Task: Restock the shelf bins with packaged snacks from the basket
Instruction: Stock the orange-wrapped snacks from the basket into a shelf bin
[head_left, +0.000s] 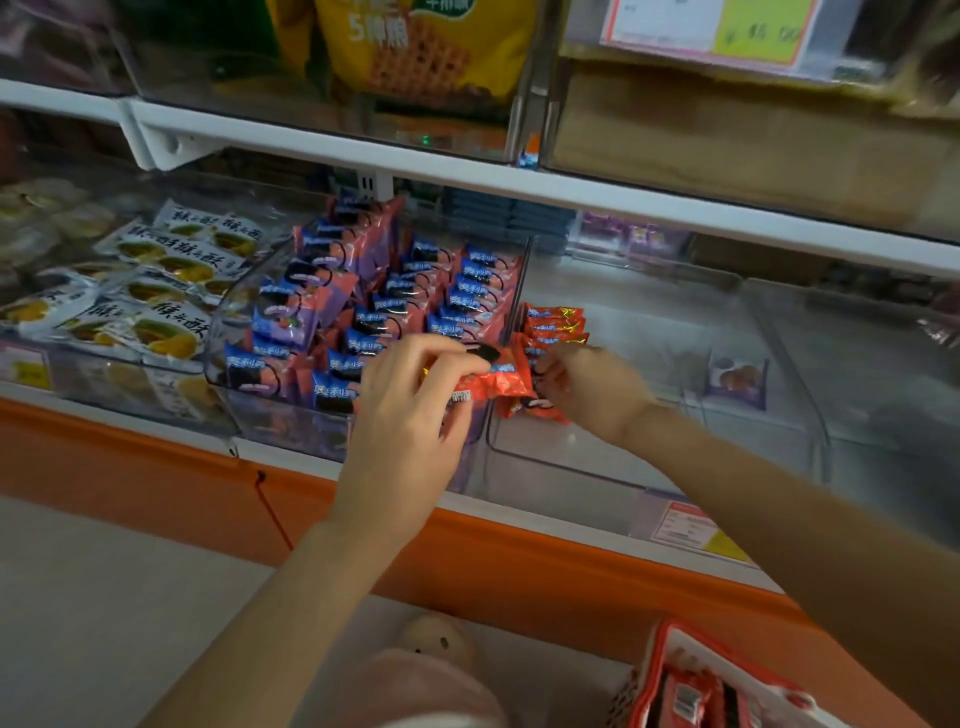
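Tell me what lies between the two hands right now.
In the head view, orange snack packets span the gap, gripped by the left hand and the right hand.

My one camera sat on my head, looking forward and down, close over my left hand (410, 415) and right hand (592, 389), facing the near bins (597, 457), with the basket (655, 656) at the lower right edge.

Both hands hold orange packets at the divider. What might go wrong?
1. The left hand pinches an orange foil packet over the divider beside the full bin of blue-and-pink packets; it may slip into that bin.
2. The row of standing orange packets rests against the divider in the clear plastic bin; the right hand, gripping a second orange packet beside it, might topple it.
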